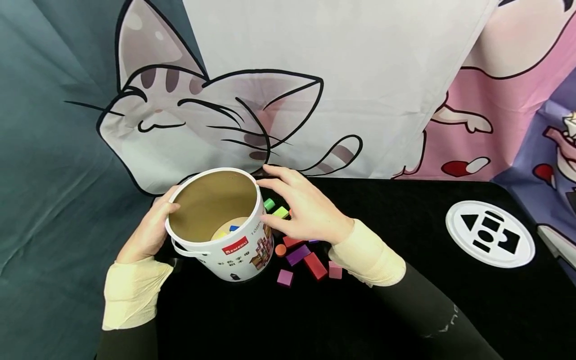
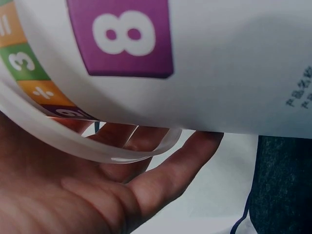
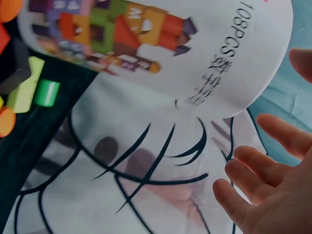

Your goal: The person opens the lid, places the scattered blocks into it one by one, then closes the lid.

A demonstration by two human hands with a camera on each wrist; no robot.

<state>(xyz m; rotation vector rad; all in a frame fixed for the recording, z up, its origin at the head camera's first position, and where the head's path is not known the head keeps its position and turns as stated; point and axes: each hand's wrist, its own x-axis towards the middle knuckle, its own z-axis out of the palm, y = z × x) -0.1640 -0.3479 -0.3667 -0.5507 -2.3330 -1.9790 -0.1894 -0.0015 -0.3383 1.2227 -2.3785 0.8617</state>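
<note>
A white toy-block bucket (image 1: pixel 211 255) with a printed label stands tilted at the left of the black table, its mouth towards me. A few blocks (image 1: pixel 220 234), yellow and blue, lie at its bottom. My left hand (image 1: pixel 146 232) grips the rim on the left, thumb over the edge and fingers along the outside wall. In the left wrist view the bucket's white handle (image 2: pixel 112 153) crosses in front of that palm. At the other side of the rim hovers my right hand (image 1: pixel 306 207), fingers spread; the right wrist view shows its fingertips (image 3: pixel 268 124) apart from the wall.
Several coloured blocks (image 1: pixel 316 266) lie loose on the black table (image 1: pixel 396 220), right of the bucket and partly under my right forearm. Farther right lies a white round lid (image 1: pixel 454 225) with shaped holes. A cat-print cloth (image 1: pixel 382 75) hangs behind the table.
</note>
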